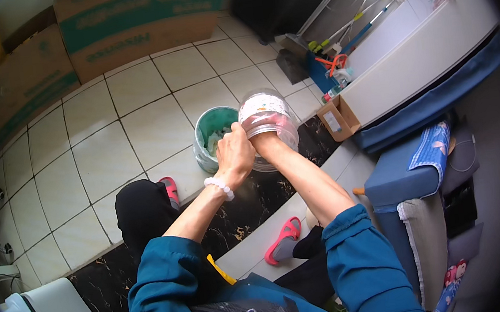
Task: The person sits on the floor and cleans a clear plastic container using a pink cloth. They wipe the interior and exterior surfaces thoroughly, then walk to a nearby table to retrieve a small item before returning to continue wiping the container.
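Observation:
A large clear plastic jar [267, 103] with a printed label is tilted in front of me, its mouth facing my body. My right hand [267, 141] reaches inside through the mouth; its fingers are hard to make out behind the plastic, near something pinkish. My left hand [236, 150], with a pale bead bracelet [220, 188] on the wrist, is closed on the jar's rim. Just left of the jar, a green-lined waste bin [203, 154] stands on the floor, with crumpled pale waste inside.
Large cardboard boxes [140, 41] stand along the far wall. A small open cardboard box [340, 120] sits at the right, near mops [369, 24] and a blue sofa [401, 180]. A black marble strip [238, 217] crosses the tiled floor. A white lidded bin [59, 311] is at lower left.

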Motion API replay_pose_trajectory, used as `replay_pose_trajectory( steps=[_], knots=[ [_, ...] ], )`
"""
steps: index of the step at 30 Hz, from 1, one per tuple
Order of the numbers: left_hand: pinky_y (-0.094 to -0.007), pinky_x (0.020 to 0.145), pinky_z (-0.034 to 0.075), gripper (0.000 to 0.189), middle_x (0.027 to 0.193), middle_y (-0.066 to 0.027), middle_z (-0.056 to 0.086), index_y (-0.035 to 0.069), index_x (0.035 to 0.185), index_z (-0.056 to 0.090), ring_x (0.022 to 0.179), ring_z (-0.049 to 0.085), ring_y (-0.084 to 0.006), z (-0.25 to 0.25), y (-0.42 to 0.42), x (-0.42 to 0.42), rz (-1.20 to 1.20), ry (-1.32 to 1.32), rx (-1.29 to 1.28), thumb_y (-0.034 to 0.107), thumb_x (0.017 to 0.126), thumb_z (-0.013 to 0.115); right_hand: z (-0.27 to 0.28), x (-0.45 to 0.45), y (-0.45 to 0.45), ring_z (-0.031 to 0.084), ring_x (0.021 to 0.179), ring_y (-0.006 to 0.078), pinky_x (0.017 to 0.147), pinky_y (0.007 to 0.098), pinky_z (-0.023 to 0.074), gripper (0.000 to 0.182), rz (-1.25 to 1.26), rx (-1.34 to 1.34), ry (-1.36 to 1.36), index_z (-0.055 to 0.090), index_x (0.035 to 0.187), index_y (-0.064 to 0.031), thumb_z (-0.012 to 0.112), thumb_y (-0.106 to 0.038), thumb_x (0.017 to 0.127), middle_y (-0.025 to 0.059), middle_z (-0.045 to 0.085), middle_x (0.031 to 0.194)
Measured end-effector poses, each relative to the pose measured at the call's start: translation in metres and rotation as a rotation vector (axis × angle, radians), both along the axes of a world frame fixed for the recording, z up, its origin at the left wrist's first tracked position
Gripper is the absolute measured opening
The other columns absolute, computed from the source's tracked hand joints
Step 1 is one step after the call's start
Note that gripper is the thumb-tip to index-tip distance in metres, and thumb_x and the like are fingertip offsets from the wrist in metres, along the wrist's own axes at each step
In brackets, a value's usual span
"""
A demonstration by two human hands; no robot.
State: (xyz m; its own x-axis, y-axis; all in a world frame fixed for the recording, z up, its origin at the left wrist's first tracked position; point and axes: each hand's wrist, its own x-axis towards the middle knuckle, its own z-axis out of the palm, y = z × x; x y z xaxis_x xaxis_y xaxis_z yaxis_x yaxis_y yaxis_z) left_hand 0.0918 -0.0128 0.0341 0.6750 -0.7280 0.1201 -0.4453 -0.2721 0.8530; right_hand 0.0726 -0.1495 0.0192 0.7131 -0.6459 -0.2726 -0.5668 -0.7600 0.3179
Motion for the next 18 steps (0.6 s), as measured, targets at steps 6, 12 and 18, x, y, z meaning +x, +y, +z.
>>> replay_pose_trajectory(
  steps=[6, 12, 18],
  knots=[
    [-0.0518, 0.068, 0.047, 0.013, 0.076, -0.0296, 0.059, -0.007, 0.086, 0.046, 0.074, 0.059, -0.0461, 0.009, -0.011, -0.003, -0.018, -0.04, 0.033, 0.002, 0.077, 0.048, -0.01, -0.004, -0.033, 0.045, 0.12, 0.0202, 0.103, 0.0393, 0.0311, 0.042, -0.031, -0.183, -0.177, 0.048, 0.125, -0.0184, 0.04, -0.038, 0.089, 0.0029, 0.052, 0.126],
    [-0.0498, 0.07, 0.048, 0.015, 0.078, -0.0316, 0.059, -0.01, 0.086, 0.048, 0.077, 0.06, -0.0462, 0.017, -0.011, 0.007, -0.018, 0.024, 0.036, 0.002, 0.077, 0.049, 0.006, -0.005, -0.036, 0.059, 0.097, 0.0237, 0.09, 0.0369, 0.0438, 0.027, 0.532, -0.4, -0.329, 0.063, 0.101, -0.0104, 0.049, -0.028, 0.085, 0.0113, 0.064, 0.101],
    [-0.0493, 0.07, 0.048, 0.016, 0.077, -0.0313, 0.059, -0.011, 0.086, 0.048, 0.077, 0.06, -0.0459, 0.016, -0.011, 0.006, -0.028, 0.025, 0.035, 0.004, 0.078, 0.049, -0.01, 0.004, -0.049, 0.06, 0.097, 0.0271, 0.087, 0.0372, 0.0452, 0.026, 0.425, -0.278, -0.31, 0.063, 0.101, -0.0072, 0.052, -0.021, 0.083, 0.0131, 0.063, 0.105]
  ],
)
